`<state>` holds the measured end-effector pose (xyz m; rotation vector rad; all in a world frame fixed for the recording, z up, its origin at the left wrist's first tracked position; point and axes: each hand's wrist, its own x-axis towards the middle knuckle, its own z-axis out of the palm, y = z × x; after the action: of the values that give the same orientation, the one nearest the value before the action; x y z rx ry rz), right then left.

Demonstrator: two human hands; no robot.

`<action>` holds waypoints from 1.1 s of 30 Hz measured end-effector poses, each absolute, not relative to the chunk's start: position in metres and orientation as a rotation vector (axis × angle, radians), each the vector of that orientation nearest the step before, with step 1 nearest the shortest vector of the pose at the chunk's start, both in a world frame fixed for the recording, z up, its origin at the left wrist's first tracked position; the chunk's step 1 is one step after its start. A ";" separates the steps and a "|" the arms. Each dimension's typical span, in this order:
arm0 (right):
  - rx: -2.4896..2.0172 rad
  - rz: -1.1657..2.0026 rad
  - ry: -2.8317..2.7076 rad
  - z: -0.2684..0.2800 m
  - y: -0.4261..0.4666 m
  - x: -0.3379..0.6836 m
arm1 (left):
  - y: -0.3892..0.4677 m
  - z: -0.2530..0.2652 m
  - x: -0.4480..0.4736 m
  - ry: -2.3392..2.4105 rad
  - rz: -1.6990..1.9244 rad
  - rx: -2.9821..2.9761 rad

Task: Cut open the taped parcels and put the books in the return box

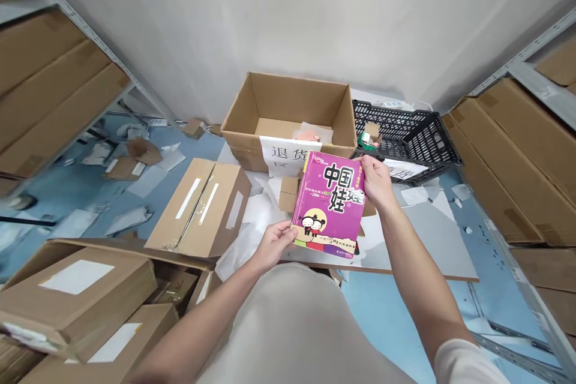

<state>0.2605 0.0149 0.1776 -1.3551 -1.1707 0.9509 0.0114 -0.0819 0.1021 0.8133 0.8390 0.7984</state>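
A purple book point(329, 204) with Chinese lettering and two cartoon figures on its cover is held up, cover toward me, above the table. My left hand point(275, 243) pinches its lower left corner, thumb on the front. At the upper right edge, my right hand point(377, 182) grips it with the fingers behind. Partly hidden behind the book is a small cardboard box point(288, 194). Just beyond stands a large open cardboard box point(243, 143) with a white paper sign point(288, 155) on its front; a pinkish item in a clear bag lies inside.
Right of the large box sits a black plastic crate point(416, 138) holding a small green-and-brown item. A taped carton point(202, 207) stands at the table's left. Lower left, a big box point(67, 246) contains several parcels. Shelves with cartons point(499, 150) flank both sides. Scraps litter the blue floor point(171, 192).
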 end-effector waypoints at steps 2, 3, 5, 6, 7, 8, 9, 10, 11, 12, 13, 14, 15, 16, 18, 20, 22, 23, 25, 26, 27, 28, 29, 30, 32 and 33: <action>-1.343 0.969 -1.145 0.178 0.016 0.259 | -0.081 0.100 0.009 0.829 0.805 0.785; -1.337 0.981 -1.133 0.178 0.017 0.258 | -0.081 0.100 0.009 0.823 0.808 0.770; -1.325 1.016 -1.104 0.178 0.017 0.259 | -0.080 0.101 0.009 0.808 0.815 0.744; -1.323 1.037 -1.085 0.177 0.016 0.260 | -0.081 0.101 0.009 0.800 0.823 0.731; -1.318 1.058 -1.066 0.177 0.016 0.261 | -0.081 0.101 0.009 0.789 0.832 0.716; -1.306 1.087 -1.050 0.177 0.014 0.262 | -0.082 0.102 0.009 0.776 0.842 0.697; -1.280 1.131 -1.042 0.177 0.013 0.262 | -0.083 0.102 0.009 0.761 0.850 0.672; -1.239 1.187 -1.039 0.177 0.010 0.262 | -0.084 0.102 0.010 0.744 0.851 0.640; -1.185 1.251 -1.041 0.176 0.008 0.260 | -0.085 0.101 0.011 0.723 0.842 0.602; -1.124 1.312 -1.047 0.175 0.006 0.258 | -0.086 0.101 0.012 0.697 0.821 0.561; -1.066 1.364 -1.055 0.174 0.005 0.254 | -0.087 0.101 0.015 0.666 0.791 0.520; -1.019 1.402 -1.066 0.172 0.004 0.250 | -0.088 0.100 0.018 0.632 0.757 0.480; -0.989 1.422 -1.079 0.169 0.004 0.246 | -0.089 0.100 0.021 0.599 0.722 0.446; -0.971 1.430 -1.093 0.167 0.005 0.243 | -0.090 0.100 0.024 0.573 0.688 0.421; -0.978 1.416 -1.113 0.163 0.008 0.239 | -0.091 0.101 0.029 0.564 0.629 0.406; -1.047 1.379 -1.112 0.160 0.013 0.240 | -0.091 0.105 0.028 0.576 0.595 0.415; -1.153 1.318 -1.121 0.161 0.017 0.245 | -0.089 0.111 0.021 0.546 0.612 0.421; -1.212 1.274 -1.143 0.161 0.019 0.248 | -0.087 0.113 0.016 0.513 0.634 0.430; -1.315 1.177 -1.210 0.163 0.022 0.253 | -0.085 0.116 0.006 0.477 0.683 0.499; -1.356 1.126 -1.236 0.164 0.024 0.254 | -0.084 0.116 0.002 0.507 0.700 0.566; -1.390 1.084 -1.251 0.165 0.025 0.255 | -0.084 0.114 -0.001 0.573 0.712 0.640; -1.413 1.052 -1.251 0.166 0.026 0.256 | -0.084 0.112 -0.003 0.662 0.720 0.708; -1.425 1.033 -1.242 0.167 0.026 0.256 | -0.085 0.109 -0.003 0.757 0.726 0.760; -1.429 1.025 -1.230 0.167 0.027 0.255 | -0.085 0.106 -0.002 0.837 0.732 0.791; -1.429 1.030 -1.208 0.167 0.028 0.254 | -0.087 0.101 0.000 0.918 0.739 0.809; -1.429 1.037 -1.199 0.167 0.028 0.254 | -0.087 0.100 0.001 0.924 0.739 0.811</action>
<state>0.2541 0.0283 0.1668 -1.4292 -1.1991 1.0373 0.0011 -0.0870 0.0999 0.8113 0.9244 0.7388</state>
